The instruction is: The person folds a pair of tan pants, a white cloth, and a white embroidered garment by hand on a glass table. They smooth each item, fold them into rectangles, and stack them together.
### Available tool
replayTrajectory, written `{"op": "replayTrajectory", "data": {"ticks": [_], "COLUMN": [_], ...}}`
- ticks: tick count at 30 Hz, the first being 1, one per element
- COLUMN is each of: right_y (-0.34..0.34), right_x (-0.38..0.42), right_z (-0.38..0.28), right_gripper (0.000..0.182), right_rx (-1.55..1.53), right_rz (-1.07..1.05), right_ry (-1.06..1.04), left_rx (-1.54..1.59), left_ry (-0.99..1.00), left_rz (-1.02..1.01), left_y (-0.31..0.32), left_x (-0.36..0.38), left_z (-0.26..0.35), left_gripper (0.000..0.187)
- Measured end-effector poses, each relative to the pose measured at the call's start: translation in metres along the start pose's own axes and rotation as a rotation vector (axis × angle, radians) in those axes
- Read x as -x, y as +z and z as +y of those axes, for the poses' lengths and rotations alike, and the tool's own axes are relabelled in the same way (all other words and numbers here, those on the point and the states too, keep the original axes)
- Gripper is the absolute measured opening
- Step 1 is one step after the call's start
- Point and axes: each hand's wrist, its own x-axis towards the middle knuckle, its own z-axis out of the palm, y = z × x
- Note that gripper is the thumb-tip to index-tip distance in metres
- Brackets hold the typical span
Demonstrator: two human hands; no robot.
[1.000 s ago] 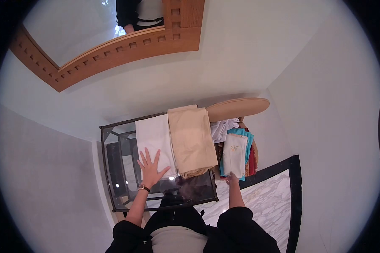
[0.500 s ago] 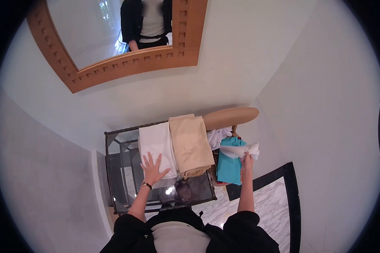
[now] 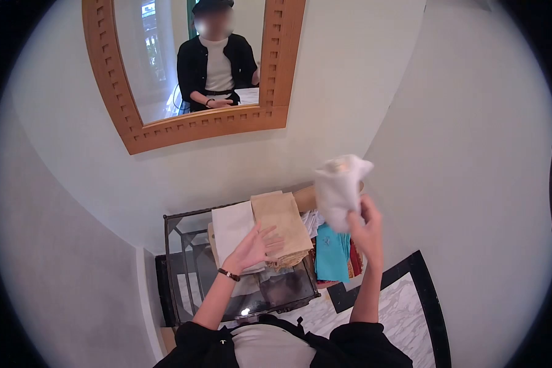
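My right hand (image 3: 368, 230) is raised, its fingers pinching a white cloth (image 3: 337, 193) that stands up above them, smeared by motion. My left hand (image 3: 256, 246) is open with fingers spread, over the edge where a folded white cloth (image 3: 232, 224) meets a pile of folded beige cloths (image 3: 279, 218). Both piles lie on a glass-topped table (image 3: 227, 306) with a dark metal frame. Beneath my right hand, a folded teal cloth (image 3: 331, 254) lies on red patterned fabric (image 3: 355, 260). White crumpled fabric (image 3: 313, 222) sits between the beige pile and the teal cloth.
A wood-framed mirror (image 3: 211, 132) hangs on the wall above, reflecting a person in a black jacket. The wooden back of a chair (image 3: 305, 199) stands behind the teal cloth. Walls close in on both sides, and the marble floor (image 3: 405, 306) has a black border.
My right hand has lifted the white cloth up from over the teal cloth. My left hand has come off the white pile and shifted right towards the beige cloths. The view has tilted up.
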Motion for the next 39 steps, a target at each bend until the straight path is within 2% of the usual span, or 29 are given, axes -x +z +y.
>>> {"op": "replayTrajectory", "data": {"ticks": [1, 2, 5, 6, 7, 9, 10, 13, 14, 16, 18, 20, 21, 24, 27, 30, 33, 36, 39], "right_y": [0.007, 0.019, 0.057, 0.077, 0.091, 0.1, 0.106, 0.11, 0.109, 0.117, 0.127, 0.149, 0.156, 0.163, 0.156, 0.159, 0.161, 0.163, 0.152], "right_x": [0.008, 0.018, 0.046, 0.057, 0.067, 0.078, 0.079, 0.069, 0.066, 0.06, 0.063, 0.081, 0.086, 0.093, 0.102, 0.107, 0.102, 0.098, 0.085], "right_z": [-0.018, -0.028, -0.065, -0.068, -0.065, -0.055, -0.05, -0.029, -0.019, -0.007, 0.0, 0.0, -0.004, -0.028, -0.001, -0.005, -0.003, -0.002, -0.013], "right_gripper": [0.021, 0.026, 0.032, 0.035, 0.037, 0.04, 0.041, 0.038, 0.047, 0.054, 0.06, 0.066, 0.066, 0.07, 0.068, 0.067, 0.067, 0.066, 0.063], "right_rx": [0.137, 0.127, 0.238, 0.314, 0.389, 0.246, 0.173, -0.132, -0.14, -0.411, -0.668, -0.915, -1.06, -1.41, -1.151, -1.015, -0.95, -0.888, -0.92], "right_rz": [-0.114, -0.204, -0.579, -0.694, -0.812, -0.826, -0.834, -0.539, -0.475, -0.444, -0.396, -0.324, -0.305, -0.211, -0.373, -0.224, -0.212, -0.202, -0.094], "right_ry": [-0.123, -0.191, -0.381, -0.386, -0.391, -0.384, -0.381, -0.155, -0.068, 0.132, 0.36, 0.61, 0.57, 0.499, 0.493, 0.729, 0.763, 0.805, 0.821], "left_rx": [0.163, 0.325, 0.207, 0.305, 0.283, 0.238, 0.296, 0.155, 0.034, -0.212, -0.73, -1.286, -1.589, -1.578, -1.559, -1.473, -1.428, -1.086, -0.837], "left_ry": [0.027, 0.051, 0.403, 0.293, 0.281, 0.26, 0.215, 0.315, 0.318, 0.324, 0.342, 0.448, 0.555, 0.553, 0.531, 0.593, 0.6, 0.787, 0.484], "left_rz": [-0.258, -0.516, 0.034, -0.033, -0.007, 0.056, 0.013, 0.238, 0.342, 0.544, 0.429, 0.39, 0.413, 0.51, 0.593, 0.752, 0.755, 0.594, 0.515], "left_y": [0.015, 0.028, 0.059, 0.084, 0.07, 0.036, 0.029, 0.024, 0.039, 0.072, 0.085, 0.119, 0.149, 0.144, 0.137, 0.141, 0.13, 0.121, 0.115], "left_x": [0.001, 0.004, 0.024, 0.044, 0.043, 0.048, 0.061, 0.082, 0.089, 0.096, 0.087, 0.076, 0.075, 0.065, 0.059, 0.054, 0.053, 0.058, 0.075], "left_z": [0.009, 0.018, 0.039, 0.044, 0.044, 0.046, 0.048, 0.05, 0.048, 0.043, 0.031, 0.014, 0.009, -0.001, -0.014, -0.018, -0.018, -0.009, 0.012], "left_gripper": [0.083, 0.086, 0.093, 0.087, 0.083, 0.076, 0.065, 0.062, 0.061, 0.059, 0.065, 0.072, 0.077, 0.079, 0.082, 0.078, 0.066, 0.063, 0.054]}}
